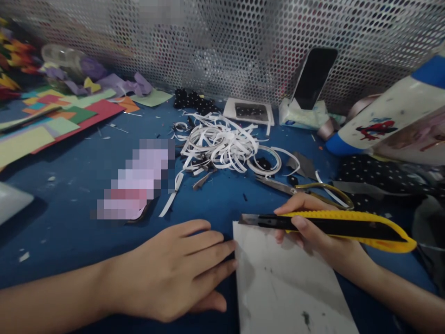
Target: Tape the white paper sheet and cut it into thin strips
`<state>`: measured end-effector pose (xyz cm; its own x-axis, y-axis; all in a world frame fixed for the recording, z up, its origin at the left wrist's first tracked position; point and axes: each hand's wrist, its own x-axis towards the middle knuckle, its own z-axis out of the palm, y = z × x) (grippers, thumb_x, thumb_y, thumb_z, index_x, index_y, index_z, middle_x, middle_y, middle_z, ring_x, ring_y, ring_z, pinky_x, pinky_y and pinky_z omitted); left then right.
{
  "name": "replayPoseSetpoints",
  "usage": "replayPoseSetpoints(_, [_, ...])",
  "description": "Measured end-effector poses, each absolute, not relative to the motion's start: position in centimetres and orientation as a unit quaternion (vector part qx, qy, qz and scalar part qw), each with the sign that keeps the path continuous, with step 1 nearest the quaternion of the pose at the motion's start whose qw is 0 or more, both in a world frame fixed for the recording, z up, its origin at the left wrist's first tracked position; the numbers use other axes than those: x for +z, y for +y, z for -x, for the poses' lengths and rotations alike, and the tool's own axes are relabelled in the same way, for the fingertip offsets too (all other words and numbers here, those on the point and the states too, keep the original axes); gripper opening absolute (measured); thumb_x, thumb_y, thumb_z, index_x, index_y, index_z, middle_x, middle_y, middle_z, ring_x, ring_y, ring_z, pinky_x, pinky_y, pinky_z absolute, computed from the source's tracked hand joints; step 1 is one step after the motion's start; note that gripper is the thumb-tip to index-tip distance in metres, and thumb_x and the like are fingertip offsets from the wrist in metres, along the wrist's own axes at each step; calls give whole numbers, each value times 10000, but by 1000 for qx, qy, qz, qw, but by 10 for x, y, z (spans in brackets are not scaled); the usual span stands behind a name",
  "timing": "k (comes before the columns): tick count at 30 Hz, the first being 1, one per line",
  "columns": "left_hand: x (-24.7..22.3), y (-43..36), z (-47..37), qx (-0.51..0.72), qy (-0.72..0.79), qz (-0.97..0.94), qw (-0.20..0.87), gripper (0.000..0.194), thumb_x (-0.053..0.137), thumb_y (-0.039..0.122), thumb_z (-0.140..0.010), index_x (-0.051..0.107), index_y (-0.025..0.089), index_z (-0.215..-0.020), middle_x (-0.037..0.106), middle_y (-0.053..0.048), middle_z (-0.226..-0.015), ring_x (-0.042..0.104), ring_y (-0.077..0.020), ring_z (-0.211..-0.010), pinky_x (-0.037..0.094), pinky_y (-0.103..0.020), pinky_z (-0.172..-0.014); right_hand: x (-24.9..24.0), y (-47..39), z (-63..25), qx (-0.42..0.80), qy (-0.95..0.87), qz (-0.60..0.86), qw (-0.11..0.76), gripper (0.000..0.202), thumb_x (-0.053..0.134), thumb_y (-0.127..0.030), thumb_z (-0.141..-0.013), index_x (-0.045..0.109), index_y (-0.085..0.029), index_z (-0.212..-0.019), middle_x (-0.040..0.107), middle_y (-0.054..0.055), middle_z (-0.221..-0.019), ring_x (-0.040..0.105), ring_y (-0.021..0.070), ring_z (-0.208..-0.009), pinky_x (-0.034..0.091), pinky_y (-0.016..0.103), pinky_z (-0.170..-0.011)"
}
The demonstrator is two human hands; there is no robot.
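Note:
A yellow and black box cutter [347, 227] is held in my right hand [313, 232], its blade pointing left over the top edge of a white board [278, 278]. The board has dark smudges and lies on the blue table. My left hand [184, 269] rests palm down, fingers apart, with its fingertips at the board's left edge. Scissors [288, 185] with olive handles lie just beyond my right hand. A tangle of white paper strips [222, 144] sits past both hands.
Colored paper sheets [79, 116] lie at the back left. A blurred pinkish item [139, 181] is left of centre. Against the perforated metal panel [225, 41] a phone [316, 76] leans. Large white bottles [385, 111] and dotted black fabric [382, 176] are at the right.

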<state>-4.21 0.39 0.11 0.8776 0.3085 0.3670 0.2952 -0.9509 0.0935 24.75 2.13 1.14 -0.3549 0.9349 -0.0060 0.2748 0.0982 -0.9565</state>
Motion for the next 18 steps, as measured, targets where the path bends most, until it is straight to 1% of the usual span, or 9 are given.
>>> replayPoseSetpoints(6, [2, 4, 41, 192, 156, -969, 18, 365, 411, 398, -1049, 689, 178, -1139, 701, -37, -1183, 652, -198, -1004, 475, -367, -933, 12, 25, -245, 483, -665, 459, 336, 195, 570, -399, -964, 618, -212, -934, 730, 27, -662, 553, 94, -459, 418, 180, -408])
replayPoseSetpoints(8, [1, 5, 40, 194, 156, -968, 19, 356, 422, 397, -1045, 689, 180, -1135, 705, -42, -1172, 651, -199, -1003, 476, -364, -935, 12, 26, -244, 487, -665, 456, 336, 186, 586, -389, -953, 607, -208, -915, 730, 31, -651, 578, 107, -477, 428, 191, -412])
replayPoseSetpoints(11, [1, 5, 40, 197, 154, -968, 26, 338, 438, 389, -1039, 687, 180, -1132, 704, -53, -1168, 650, -199, -1006, 479, -356, -934, 12, 27, -243, 495, -660, 453, 337, 161, 623, -365, -925, 603, -206, -908, 729, 31, -638, 614, 129, -500, 416, 208, -405])
replayPoseSetpoints(14, [1, 5, 40, 195, 149, -969, 28, 331, 438, 372, -1040, 687, 172, -1129, 701, -59, -1173, 650, -195, -1004, 479, -353, -932, 13, 27, -242, 498, -654, 454, 344, 126, 644, -325, -909, 604, -207, -886, 730, 21, -637, 629, 132, -517, 398, 215, -415])
replayPoseSetpoints(18, [2, 5, 39, 194, 152, -969, 26, 339, 429, 365, -1043, 690, 164, -1126, 703, -55, -1166, 649, -198, -1004, 473, -366, -944, 14, 28, -242, 509, -655, 444, 339, 124, 632, -328, -922, 614, -207, -904, 739, 23, -652, 648, 137, -545, 416, 216, -439])
